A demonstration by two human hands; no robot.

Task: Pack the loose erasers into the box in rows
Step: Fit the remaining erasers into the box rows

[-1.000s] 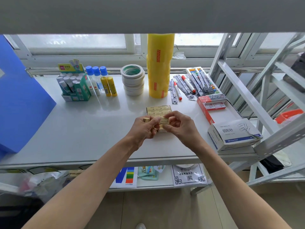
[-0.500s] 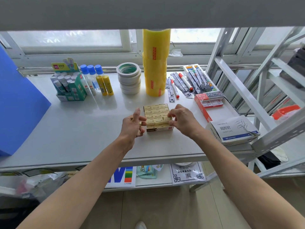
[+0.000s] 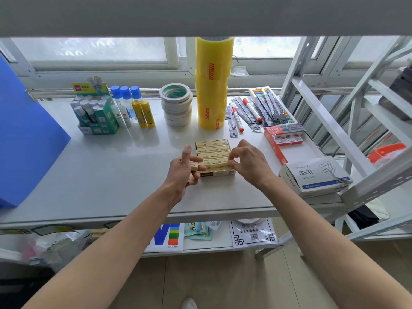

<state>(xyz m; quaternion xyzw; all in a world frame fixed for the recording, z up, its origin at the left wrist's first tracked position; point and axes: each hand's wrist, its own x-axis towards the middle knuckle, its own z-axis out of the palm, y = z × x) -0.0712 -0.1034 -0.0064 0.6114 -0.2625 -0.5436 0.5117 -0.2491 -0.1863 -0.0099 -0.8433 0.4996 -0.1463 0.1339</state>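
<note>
left hand (image 3: 184,169) grips boxy eraser (image 3: 194,166) | right hand (image 3: 247,162) – pinches row eraser (image 3: 219,162) in box (image 3: 217,173)

Under my left hand (image 3: 186,169) lies a smooth, faintly glossy white tabletop (image 3: 107,175). Between my hands, the small brown cardboard box (image 3: 217,173) holds cream erasers in shiny wrappers (image 3: 213,150). Beyond my fingers stands a glossy yellow plastic tape stack (image 3: 213,85); right of my right hand (image 3: 247,162), a matt white paper-clip carton (image 3: 316,176).
</note>
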